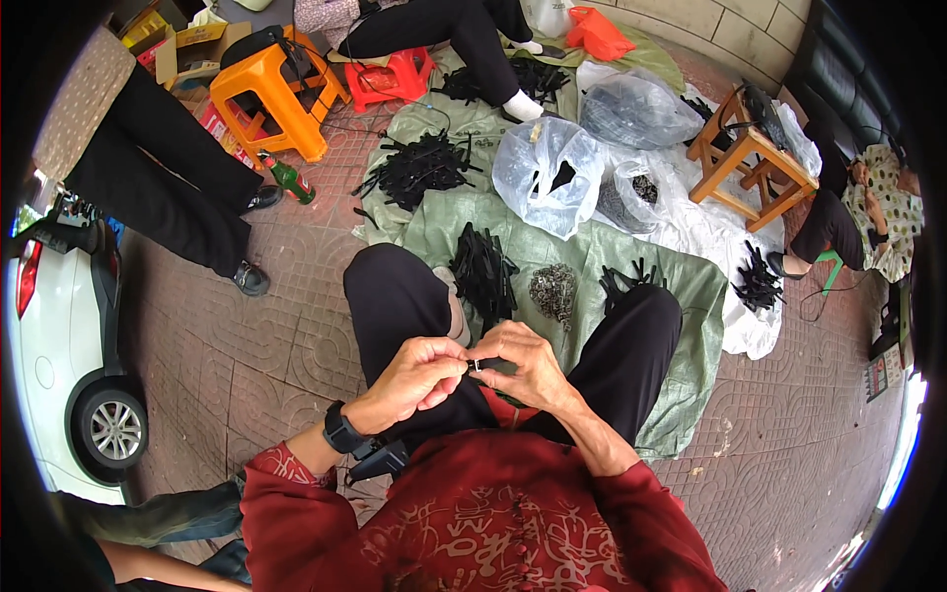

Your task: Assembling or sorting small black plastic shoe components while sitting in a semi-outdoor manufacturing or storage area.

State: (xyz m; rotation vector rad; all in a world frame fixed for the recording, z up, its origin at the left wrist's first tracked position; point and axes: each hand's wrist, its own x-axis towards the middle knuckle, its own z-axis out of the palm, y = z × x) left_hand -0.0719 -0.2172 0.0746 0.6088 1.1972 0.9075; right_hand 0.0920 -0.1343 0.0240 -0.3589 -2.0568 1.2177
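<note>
Above my lap, my left hand (pixel 414 380) and my right hand (pixel 525 367) meet with fingertips pinched. A small silver metal buckle (pixel 477 365) shows between them, with a short bit of black strap at it. My left fingers grip the strap end, and my right thumb and fingers close on the buckle; the fingers hide most of both pieces. Just beyond my knees lies a heap of black straps (pixel 483 274). Beside it is a pile of small metal buckles (pixel 552 294), and a smaller bunch of black straps (pixel 628 279) lies by my right knee.
Green sheeting (pixel 691 296) covers the paving ahead. Farther off are a clear plastic bag (pixel 548 173), another strap pile (pixel 424 170), an orange stool (pixel 229 91), a wooden stool (pixel 760 158) and a green bottle (pixel 289 180). People sit or stand around; a white car (pixel 64 345) is at left.
</note>
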